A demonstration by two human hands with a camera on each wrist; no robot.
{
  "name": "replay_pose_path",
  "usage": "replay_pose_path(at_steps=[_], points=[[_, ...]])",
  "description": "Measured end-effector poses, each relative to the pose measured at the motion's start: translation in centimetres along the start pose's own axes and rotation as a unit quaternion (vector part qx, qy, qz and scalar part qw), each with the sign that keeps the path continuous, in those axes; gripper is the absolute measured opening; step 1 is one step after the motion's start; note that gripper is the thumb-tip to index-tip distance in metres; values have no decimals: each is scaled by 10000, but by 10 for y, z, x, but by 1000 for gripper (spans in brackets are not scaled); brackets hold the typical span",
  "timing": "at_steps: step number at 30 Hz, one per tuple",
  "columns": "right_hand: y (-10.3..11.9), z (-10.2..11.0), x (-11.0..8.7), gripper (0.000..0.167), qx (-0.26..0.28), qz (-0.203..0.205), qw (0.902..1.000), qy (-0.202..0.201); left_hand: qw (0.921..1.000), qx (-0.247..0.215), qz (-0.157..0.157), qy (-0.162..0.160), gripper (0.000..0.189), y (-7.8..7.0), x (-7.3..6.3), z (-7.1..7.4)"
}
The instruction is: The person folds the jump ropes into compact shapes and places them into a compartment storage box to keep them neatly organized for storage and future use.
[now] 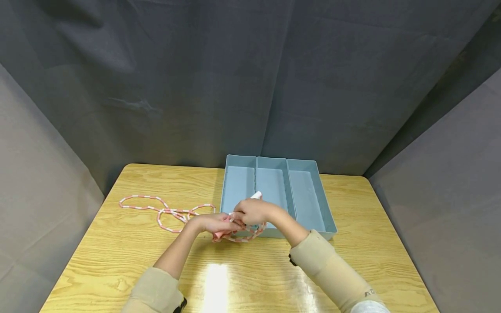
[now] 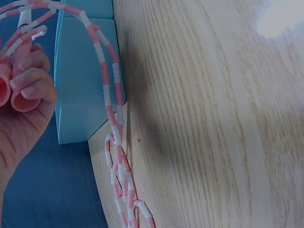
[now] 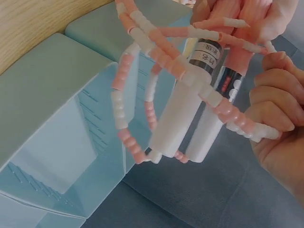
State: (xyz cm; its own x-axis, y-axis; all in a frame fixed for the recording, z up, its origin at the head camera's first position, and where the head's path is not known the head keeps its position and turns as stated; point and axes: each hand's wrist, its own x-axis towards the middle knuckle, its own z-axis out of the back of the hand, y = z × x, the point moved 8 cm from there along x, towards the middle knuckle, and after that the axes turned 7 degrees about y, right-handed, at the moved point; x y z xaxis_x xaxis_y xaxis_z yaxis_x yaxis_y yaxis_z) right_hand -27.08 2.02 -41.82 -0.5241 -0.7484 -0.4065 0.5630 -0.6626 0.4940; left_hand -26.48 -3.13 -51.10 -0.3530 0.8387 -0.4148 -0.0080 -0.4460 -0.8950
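Observation:
A pink-and-white beaded jump rope (image 1: pixel 170 211) has its two handles (image 3: pixel 178 123) side by side, pink at one end and white at the other with dark labels. My left hand (image 1: pixel 217 222) grips both around their pink part; the round hollow ends (image 2: pixel 26 102) face out in the left wrist view. Close against it, my right hand (image 1: pixel 252 211) pinches a strand of the beaded cord (image 3: pixel 237 116), which loops around the handles. More cord hangs below the hands, and the rest lies in loose loops on the table to the left.
A light blue tray (image 1: pixel 330 217) with three long compartments stands at the back of the wooden table (image 1: pixel 372 243), right behind the hands. Dark cloth (image 1: pixel 195 87) hangs behind the table, and lighter grey panels (image 1: pixel 442 187) flank it.

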Motion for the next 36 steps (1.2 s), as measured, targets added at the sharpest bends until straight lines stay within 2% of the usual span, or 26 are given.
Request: replay_pose_path(at_steps=[5,8,16,19,26,31,36], points=[[0,0,-2,35,-272,-189,9993,160,9995,108,247,-174,42,2,-1,3],[-1,0,-3,34,-347,-295,9987,247,9989,169,406,-158,49,3,-2,3],[-5,1,-5,31,-462,-570,9970,251,9985,211,493,-94,47,4,-4,1],[-5,2,-4,31,-423,-521,9975,203,9985,279,470,-100,48,3,-4,2],[-5,1,0,32,38,-93,9999,46,9991,255,293,-154,47,1,-1,4],[-5,-1,2,32,401,23,9992,86,9983,465,242,-258,49,0,-1,5],[-3,-1,3,31,548,115,9984,37,9974,540,220,-423,45,-4,-1,5]])
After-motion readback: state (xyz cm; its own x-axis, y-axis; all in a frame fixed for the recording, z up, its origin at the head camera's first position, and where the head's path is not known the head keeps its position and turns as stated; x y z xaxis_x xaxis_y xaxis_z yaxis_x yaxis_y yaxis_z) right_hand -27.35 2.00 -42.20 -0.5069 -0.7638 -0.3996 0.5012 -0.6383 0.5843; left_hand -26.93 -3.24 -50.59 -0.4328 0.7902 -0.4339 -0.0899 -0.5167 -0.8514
